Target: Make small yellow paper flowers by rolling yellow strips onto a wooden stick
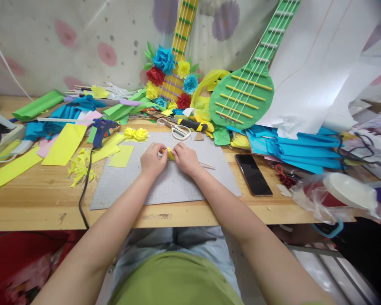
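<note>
Left arm (122, 212) and right arm (231, 207) are both bare and stretched out front, angling in so they make a kind of upside-down V. Wrists (196, 171) look pretty much straight. Left hand (152, 160) has its fingers curled, thumb and index pinched in close at the tips. Right hand (186, 157) is just beside it, back facing up, fingers bent in toward the left one; can't really make out its thumb. Tiny gap between the two.
</note>
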The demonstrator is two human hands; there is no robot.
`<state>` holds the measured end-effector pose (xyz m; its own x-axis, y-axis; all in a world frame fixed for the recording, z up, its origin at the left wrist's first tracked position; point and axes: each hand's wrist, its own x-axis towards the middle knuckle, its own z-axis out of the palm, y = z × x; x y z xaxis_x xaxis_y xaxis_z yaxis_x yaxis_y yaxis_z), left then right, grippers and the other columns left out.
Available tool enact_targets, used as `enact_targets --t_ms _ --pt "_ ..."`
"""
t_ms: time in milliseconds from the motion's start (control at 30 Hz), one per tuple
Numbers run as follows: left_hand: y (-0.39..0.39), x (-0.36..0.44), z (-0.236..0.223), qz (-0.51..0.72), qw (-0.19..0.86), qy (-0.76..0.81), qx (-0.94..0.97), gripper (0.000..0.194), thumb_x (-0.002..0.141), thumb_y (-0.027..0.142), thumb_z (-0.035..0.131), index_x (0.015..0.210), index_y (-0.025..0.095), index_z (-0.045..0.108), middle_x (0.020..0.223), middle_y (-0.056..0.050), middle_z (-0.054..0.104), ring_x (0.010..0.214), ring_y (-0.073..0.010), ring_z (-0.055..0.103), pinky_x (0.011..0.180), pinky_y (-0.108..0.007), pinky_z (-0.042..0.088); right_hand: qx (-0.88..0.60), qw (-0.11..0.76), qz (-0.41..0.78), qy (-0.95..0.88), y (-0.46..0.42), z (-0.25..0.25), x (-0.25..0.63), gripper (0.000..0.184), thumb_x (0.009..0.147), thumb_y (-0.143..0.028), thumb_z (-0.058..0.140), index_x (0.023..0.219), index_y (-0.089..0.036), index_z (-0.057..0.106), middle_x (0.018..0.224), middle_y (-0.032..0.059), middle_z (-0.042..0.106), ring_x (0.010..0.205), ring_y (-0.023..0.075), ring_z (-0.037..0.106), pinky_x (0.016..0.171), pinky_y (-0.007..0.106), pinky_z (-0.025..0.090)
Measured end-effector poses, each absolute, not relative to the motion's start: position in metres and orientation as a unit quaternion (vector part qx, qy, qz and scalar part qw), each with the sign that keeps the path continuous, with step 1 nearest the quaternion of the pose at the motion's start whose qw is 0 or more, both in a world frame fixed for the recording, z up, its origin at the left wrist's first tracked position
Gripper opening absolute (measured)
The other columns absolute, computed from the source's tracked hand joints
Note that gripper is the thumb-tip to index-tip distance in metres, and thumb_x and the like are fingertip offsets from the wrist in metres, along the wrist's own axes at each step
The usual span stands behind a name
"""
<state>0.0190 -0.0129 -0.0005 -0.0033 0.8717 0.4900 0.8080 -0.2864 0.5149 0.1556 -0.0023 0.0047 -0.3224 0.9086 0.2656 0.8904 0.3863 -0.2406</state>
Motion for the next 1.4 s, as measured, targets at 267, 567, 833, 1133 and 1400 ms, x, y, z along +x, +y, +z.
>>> enact_targets --t_ms 267,567,833,1133,1400 --pt "-0.009 0.003 0.001 0.393 0.058 0.565 0.724 0.020 0.076 0.036 0.051 0.079 0.020 0.064 0.077 -0.001 0.054 0.068 -0.0108 0.049 0.062 -0.023 0.038 -0.496 0.186 -0.017 -0.848 -0.002 0.003 0.163 0.026 0.089 -0.033 0.035 0.090 -0.019 0.056 0.095 0.0057 0.057 0.085 0.0155 0.053 0.058 0.025 0.033" --pt "-0.007 0.001 0.001 0.289 -0.093 0.507 0.807 0.019 0.079 0.032 0.048 0.076 0.023 0.065 0.077 -0.004 0.057 0.078 -0.0166 0.049 0.064 -0.028 0.036 -0.488 0.200 0.010 -0.850 -0.001 0.000 0.163 0.027 0.089 -0.030 0.034 0.090 -0.017 0.058 0.095 0.0059 0.056 0.082 0.0139 0.053 0.064 0.024 0.036" --pt "-0.007 0.003 -0.002 0.286 -0.115 0.487 0.817 0.024 0.082 0.030 0.042 0.078 0.022 0.064 0.078 -0.005 0.058 0.078 -0.0173 0.048 0.068 -0.030 0.036 -0.477 0.226 0.048 -0.848 0.000 -0.002 0.164 0.027 0.089 -0.028 0.033 0.090 -0.016 0.057 0.095 0.0062 0.054 0.082 0.0129 0.053 0.069 0.023 0.039" --pt "-0.007 0.008 0.000 0.292 -0.102 0.512 0.801 0.023 0.083 0.029 0.042 0.079 0.019 0.063 0.079 -0.007 0.057 0.078 -0.0179 0.049 0.067 -0.030 0.036 -0.478 0.245 0.022 -0.843 -0.005 0.004 0.163 0.018 0.084 -0.027 0.043 0.097 -0.021 0.053 0.104 0.0050 0.052 0.086 0.0153 0.052 0.060 0.024 0.036" --pt "-0.008 0.007 0.000 0.299 -0.107 0.508 0.800 0.025 0.084 0.032 0.041 0.079 0.020 0.063 0.078 -0.006 0.057 0.078 -0.0173 0.050 0.067 -0.030 0.036 -0.481 0.257 0.030 -0.838 -0.002 0.001 0.163 0.016 0.086 -0.026 0.040 0.090 -0.018 0.054 0.096 0.0063 0.052 0.079 0.0142 0.051 0.064 0.024 0.037"
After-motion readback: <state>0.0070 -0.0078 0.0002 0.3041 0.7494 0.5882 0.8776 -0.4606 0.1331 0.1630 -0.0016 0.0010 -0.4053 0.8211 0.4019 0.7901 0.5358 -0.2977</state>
